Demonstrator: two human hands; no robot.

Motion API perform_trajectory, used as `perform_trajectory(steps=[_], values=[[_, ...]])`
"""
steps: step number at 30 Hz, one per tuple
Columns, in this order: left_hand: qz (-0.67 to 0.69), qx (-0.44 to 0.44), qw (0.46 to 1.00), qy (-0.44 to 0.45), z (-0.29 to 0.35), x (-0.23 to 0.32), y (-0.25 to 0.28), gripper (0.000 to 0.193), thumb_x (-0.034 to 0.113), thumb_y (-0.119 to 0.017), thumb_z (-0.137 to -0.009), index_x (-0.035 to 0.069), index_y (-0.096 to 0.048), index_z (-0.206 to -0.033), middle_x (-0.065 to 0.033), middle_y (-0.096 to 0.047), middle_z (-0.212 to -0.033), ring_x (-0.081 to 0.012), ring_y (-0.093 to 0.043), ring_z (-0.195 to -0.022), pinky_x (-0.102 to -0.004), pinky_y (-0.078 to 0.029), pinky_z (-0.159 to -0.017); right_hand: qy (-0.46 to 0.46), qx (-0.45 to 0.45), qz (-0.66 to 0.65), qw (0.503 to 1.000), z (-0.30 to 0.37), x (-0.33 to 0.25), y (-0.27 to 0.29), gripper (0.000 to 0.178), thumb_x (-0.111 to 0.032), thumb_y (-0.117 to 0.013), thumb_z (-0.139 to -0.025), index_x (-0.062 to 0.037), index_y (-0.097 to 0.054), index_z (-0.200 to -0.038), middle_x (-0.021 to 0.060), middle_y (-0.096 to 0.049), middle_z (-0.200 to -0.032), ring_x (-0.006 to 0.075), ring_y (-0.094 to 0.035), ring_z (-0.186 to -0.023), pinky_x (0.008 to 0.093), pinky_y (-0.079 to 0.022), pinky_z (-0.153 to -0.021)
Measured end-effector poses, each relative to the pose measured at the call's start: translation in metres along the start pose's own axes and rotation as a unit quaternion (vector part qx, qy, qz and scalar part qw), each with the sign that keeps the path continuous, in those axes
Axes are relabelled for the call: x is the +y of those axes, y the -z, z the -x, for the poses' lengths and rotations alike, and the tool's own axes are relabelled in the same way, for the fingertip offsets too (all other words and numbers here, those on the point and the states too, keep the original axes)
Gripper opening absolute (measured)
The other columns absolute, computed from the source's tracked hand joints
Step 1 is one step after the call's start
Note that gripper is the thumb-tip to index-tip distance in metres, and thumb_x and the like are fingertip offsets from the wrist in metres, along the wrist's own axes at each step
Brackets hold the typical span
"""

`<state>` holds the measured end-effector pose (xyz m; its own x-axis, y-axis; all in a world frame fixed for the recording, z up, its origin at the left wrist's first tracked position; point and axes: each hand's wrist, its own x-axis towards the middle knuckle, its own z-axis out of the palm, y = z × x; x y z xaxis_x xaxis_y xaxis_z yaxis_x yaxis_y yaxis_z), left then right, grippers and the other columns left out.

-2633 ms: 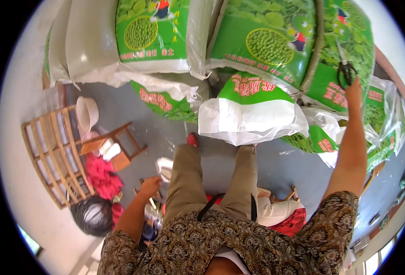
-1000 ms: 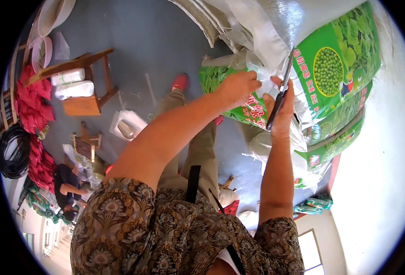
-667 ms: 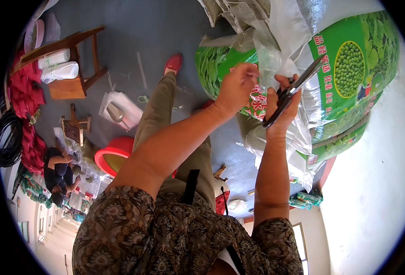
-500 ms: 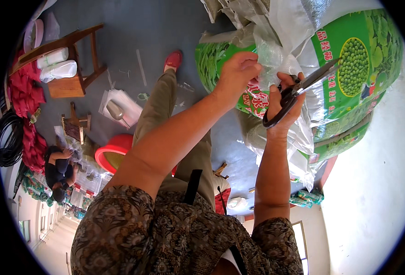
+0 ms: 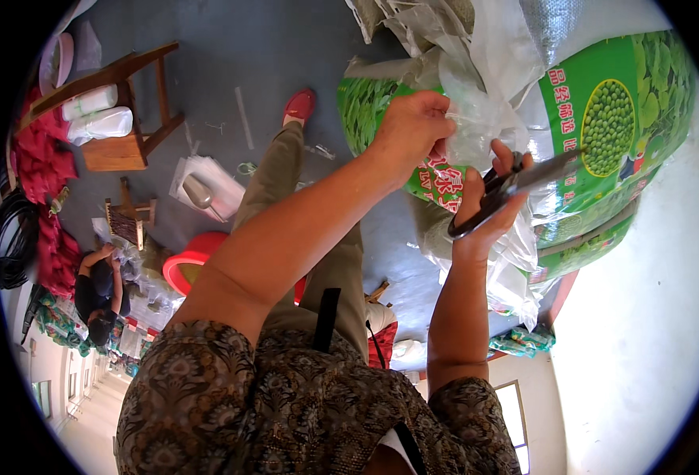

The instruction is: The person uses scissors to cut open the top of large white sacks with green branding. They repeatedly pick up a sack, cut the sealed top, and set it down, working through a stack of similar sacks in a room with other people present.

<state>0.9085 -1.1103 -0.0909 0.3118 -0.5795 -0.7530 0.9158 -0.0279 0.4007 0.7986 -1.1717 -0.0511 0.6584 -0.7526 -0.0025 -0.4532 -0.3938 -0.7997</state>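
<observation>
My left hand (image 5: 415, 136) is closed, its thumb and fingertips pinched at the edge of crumpled clear plastic (image 5: 476, 119) at the mouth of a big sack. My right hand (image 5: 488, 210) grips dark-handled scissors (image 5: 501, 195), their blades pointing to the upper right and smeared by motion. Behind both hands bulges the green and white woven sack (image 5: 564, 107), printed with round green beans and leaves. Loose white plastic hangs down beside my right wrist. Whether the blades touch the plastic I cannot tell.
On the left stand a wooden chair (image 5: 116, 152) with white rolls and a small stool (image 5: 130, 222). A metal scoop (image 5: 199, 192) lies on plastic sheets, near a red basin (image 5: 177, 273). A co-worker (image 5: 100, 293) sits farther left. The white wall (image 5: 642, 317) is right.
My left fingers have drawn together at the plastic. My right hand has shifted slightly with the scissors, whose blades have tilted and blurred. The co-worker's arms have moved.
</observation>
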Motion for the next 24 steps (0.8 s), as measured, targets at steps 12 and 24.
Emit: perform_trajectory(steps=[12, 24], values=[[0.032, -0.071, 0.996, -0.031, -0.007, 0.023, -0.002, 0.013, 0.007, -0.045, -0.082, 0.000, -0.054, -0.089, -0.0053, -0.056, -0.075, -0.0112, -0.051, -0.058, -0.0232, -0.041, -0.053, -0.094, -0.025, -0.032, 0.995, -0.061, -0.026, -0.006, 0.046, 0.004, -0.055, -0.067, 0.0031, -0.040, -0.110, 0.0046, -0.054, -0.078, 0.0112, -0.050, -0.073, 0.0208, -0.040, -0.070], [-0.119, 0.052, 0.965, -0.226, -0.019, 0.003, -0.030, 0.023, 0.009, -0.055, -0.073, 0.001, -0.052, -0.095, -0.0050, -0.054, -0.071, -0.0137, -0.051, -0.062, -0.0250, -0.042, -0.057, -0.124, -0.156, -0.183, 0.963, -0.114, -0.016, 0.030, 0.032, -0.001, -0.055, -0.063, 0.0045, -0.050, -0.093, 0.0067, -0.054, -0.084, 0.0129, -0.050, -0.072, 0.0224, -0.039, -0.071]])
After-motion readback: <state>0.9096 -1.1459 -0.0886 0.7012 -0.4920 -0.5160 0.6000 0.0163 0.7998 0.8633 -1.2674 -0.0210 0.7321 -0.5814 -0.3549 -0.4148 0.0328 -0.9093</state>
